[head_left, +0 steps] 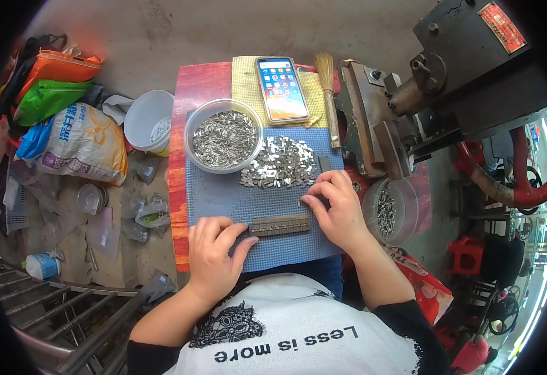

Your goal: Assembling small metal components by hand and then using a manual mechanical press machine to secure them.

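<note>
A dark grey slotted metal bar (279, 225) with a row of small pieces along it lies on the blue mesh mat (223, 197). My left hand (216, 251) has its thumb and forefinger closed around the bar's left end. Above the right end, my right hand (336, 203) pinches a small metal piece (300, 202), mostly hidden by the fingertips. Beyond the bar, a loose pile of small silver metal pieces (279, 162) is spread on the mat. A clear round tub (190, 139) full of similar pieces stands left of the pile.
A lit phone (283, 90) lies on yellow mesh, with a straw brush (329, 100) beside it. At the right stands a heavy press machine (467, 81), and a clear tub (404, 231) holding metal pieces sits below it. A white bucket (148, 119) and bags (86, 140) are left.
</note>
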The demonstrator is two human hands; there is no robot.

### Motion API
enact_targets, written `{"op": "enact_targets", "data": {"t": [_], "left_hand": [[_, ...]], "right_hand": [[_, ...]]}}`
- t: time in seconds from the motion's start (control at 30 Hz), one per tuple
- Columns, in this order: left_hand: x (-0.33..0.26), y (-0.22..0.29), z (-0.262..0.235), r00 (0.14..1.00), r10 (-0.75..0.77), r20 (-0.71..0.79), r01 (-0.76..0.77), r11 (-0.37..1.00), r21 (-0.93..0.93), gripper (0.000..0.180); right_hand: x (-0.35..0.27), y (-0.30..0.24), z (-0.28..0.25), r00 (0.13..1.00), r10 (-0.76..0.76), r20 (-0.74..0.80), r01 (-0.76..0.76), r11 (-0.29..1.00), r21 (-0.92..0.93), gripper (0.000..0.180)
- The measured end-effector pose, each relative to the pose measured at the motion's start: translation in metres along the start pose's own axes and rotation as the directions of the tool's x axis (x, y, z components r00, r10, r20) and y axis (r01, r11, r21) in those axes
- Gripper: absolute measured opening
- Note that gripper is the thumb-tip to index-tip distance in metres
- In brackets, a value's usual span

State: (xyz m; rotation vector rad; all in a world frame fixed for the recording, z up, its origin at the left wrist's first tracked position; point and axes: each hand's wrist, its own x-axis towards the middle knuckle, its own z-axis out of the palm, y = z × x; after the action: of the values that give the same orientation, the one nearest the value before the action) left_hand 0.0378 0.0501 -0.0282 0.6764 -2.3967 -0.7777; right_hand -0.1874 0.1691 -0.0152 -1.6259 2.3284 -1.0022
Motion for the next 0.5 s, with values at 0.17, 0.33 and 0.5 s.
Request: {"op": "enact_targets", "data": {"t": [0.17, 0.33, 0.5], "left_hand": [[0.000, 0.002, 0.001, 1.000, -0.018, -0.012, 0.018, 1.000, 0.013, 0.027], [0.002, 0.006, 0.002, 0.998, -0.053, -0.017, 0.054, 0.998, 0.021, 0.028], [0.000, 0.008, 0.005, 0.997, -0.064, -0.039, 0.064, 0.998, 0.019, 0.026]], "right_hand": [[0.008, -0.010, 0.001, 0.998, 0.055, 0.035, -0.060, 0.982, 0.177, 0.012], [0.017, -0.030, 0.013, 0.985, -0.012, 0.173, -0.039, 0.956, 0.290, 0.011], [0.021, -0.039, 0.021, 0.956, -0.023, 0.294, -0.060, 0.961, 0.269, 0.014]]}}
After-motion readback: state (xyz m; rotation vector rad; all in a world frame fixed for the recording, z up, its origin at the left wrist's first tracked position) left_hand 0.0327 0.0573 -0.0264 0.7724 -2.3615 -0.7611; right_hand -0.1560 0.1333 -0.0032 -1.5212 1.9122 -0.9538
